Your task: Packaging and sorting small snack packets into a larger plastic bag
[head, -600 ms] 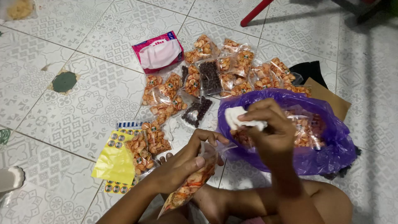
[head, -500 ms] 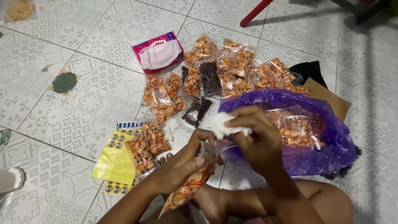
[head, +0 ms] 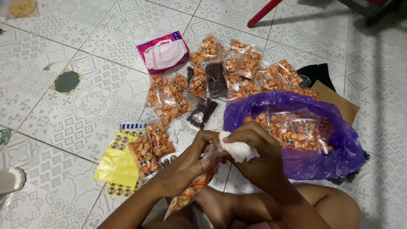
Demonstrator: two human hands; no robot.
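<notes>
A narrow snack bag (head: 193, 191) is pinched upright by the left hand (head: 186, 165) so its neck meets the white wad (head: 237, 148) gripped by the right hand (head: 258, 161).

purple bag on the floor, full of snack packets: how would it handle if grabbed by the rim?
The purple bag is thin, crumpled film, so probably floppy; its rim would likely bunch. The snack packets lie loose inside, so may shift or spill. Probably light for its size.

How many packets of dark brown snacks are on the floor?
2. One dark packet lies among the orange snack packets near the pink pouch; the other dark packet sits lower, beside the purple bag. More may be hidden.
</notes>
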